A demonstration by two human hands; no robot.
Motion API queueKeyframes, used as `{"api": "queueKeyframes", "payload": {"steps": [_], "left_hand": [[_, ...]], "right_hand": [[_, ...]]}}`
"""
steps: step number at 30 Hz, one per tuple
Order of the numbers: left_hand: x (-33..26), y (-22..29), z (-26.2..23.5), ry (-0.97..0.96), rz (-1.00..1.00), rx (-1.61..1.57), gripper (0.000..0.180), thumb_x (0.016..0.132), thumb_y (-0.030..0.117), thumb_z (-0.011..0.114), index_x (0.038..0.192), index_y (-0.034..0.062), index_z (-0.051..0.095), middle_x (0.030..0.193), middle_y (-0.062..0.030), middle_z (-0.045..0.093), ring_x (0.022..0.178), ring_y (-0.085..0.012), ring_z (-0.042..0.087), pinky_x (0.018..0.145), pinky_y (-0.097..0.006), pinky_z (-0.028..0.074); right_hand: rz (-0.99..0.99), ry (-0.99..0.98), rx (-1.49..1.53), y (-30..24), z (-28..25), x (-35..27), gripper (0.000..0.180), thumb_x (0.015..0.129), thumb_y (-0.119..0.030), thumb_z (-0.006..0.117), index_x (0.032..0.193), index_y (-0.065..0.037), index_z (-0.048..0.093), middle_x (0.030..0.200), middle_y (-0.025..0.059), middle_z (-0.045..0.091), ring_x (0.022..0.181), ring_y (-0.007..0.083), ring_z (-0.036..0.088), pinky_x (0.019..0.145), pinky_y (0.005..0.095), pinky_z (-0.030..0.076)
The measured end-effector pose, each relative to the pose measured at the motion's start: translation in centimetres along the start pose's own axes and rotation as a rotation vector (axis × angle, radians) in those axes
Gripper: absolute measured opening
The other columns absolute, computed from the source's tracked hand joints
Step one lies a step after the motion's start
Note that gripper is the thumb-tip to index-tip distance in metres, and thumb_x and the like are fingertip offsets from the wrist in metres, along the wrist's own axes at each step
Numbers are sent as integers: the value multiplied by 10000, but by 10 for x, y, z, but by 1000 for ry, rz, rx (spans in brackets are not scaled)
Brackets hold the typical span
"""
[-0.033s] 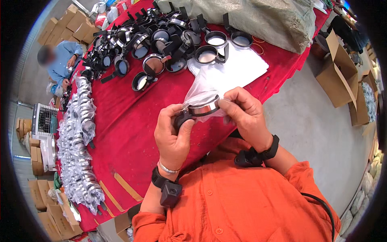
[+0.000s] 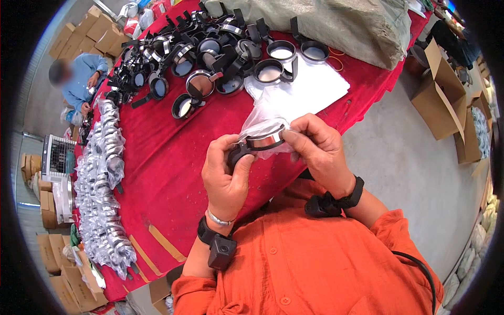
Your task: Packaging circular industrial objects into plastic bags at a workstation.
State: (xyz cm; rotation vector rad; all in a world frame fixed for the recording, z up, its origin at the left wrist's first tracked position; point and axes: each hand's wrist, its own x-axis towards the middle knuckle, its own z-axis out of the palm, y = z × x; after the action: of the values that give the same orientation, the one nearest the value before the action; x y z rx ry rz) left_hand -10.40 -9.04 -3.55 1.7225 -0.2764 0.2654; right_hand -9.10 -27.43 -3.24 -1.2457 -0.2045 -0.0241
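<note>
Both grips closed on one magnifier (image 2: 261, 142): left hand (image 2: 226, 176) held its black handle, right hand (image 2: 320, 152) pinched the clear bag (image 2: 262, 118) (half on) above the red table (image 2: 173, 173).

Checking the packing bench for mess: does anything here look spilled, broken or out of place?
Nothing stands out. The left hand and right hand hold a magnifier half inside a clear bag. Loose magnifiers and bagged ones lie heaped on the red table.

Red tablecloth (image 2: 173, 157), orange shirt (image 2: 325, 262) — a black-handled, silver-rimmed magnifier (image 2: 260, 143) in a clear bag (image 2: 265, 118).
</note>
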Motion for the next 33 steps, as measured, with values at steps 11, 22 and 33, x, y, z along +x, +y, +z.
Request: {"api": "queueKeyframes", "payload": {"steps": [11, 22, 33], "left_hand": [[-6, 15, -7, -194, -107, -129, 276, 870, 2, 563, 1121, -15, 449, 881, -98, 596, 744, -153, 620, 656, -263, 537], [-2, 13, 5, 99, -140, -61, 331, 825, -32, 588, 1140, 4, 494, 900, -79, 570, 694, -120, 573, 571, -245, 509], [12, -12, -1, 65, -151, -215, 366, 816, 38, 628, 1164, 3, 520, 1008, -41, 600, 904, -105, 568, 799, -237, 465]], "right_hand": [[218, 140, 321, 2, -25, 15, 131, 914, -171, 565, 850, -56, 573, 706, -12, 568, 538, 50, 503, 493, 184, 405], [-26, -316, -279, -11, 2, -7, 101, 872, -121, 590, 856, -29, 552, 705, 48, 562, 616, 164, 555, 560, 280, 439], [-539, -760, -411, -8, 33, -17, 130, 788, -105, 618, 875, -58, 533, 734, 108, 528, 669, 294, 580, 572, 356, 478]]}}
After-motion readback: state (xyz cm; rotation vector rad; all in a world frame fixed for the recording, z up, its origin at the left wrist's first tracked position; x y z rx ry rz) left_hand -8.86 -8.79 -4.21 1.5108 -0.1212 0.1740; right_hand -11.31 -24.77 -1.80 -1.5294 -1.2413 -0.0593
